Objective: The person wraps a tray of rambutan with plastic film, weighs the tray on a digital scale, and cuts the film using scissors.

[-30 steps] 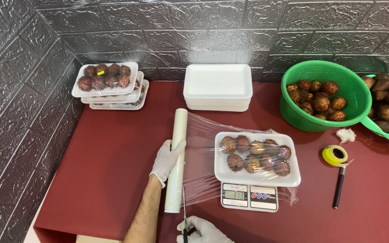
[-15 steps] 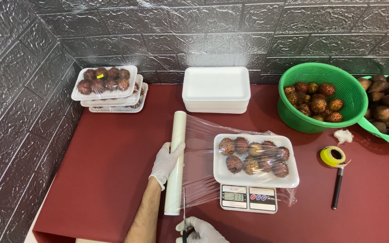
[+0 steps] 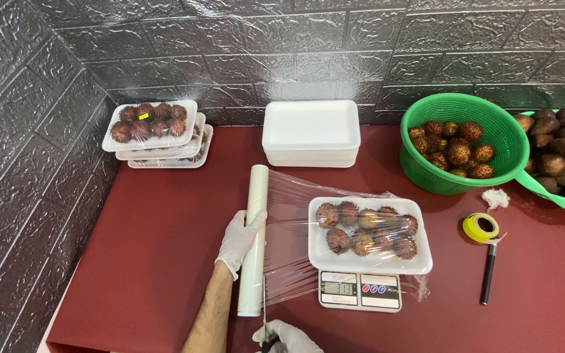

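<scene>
My gloved left hand (image 3: 239, 240) grips the roll of cling film (image 3: 254, 238), which lies on the red table. A sheet of film (image 3: 289, 235) stretches from the roll over a white foam tray of spiky red fruits (image 3: 368, 235). That tray rests on a small white digital scale (image 3: 359, 290). My gloved right hand (image 3: 287, 338) sits at the bottom edge and holds a thin blade (image 3: 264, 307) upright against the film beside the roll.
A stack of empty white foam trays (image 3: 310, 133) stands at the back. Wrapped fruit trays (image 3: 155, 125) are stacked at the back left. A green basket of fruits (image 3: 460, 142), brown scaly fruits (image 3: 560, 153), yellow tape (image 3: 480, 227) and a black pen (image 3: 487, 282) lie to the right.
The view has shifted slightly. Both hands stay in place, the left on the roll and the right with the blade at the film's near edge.
</scene>
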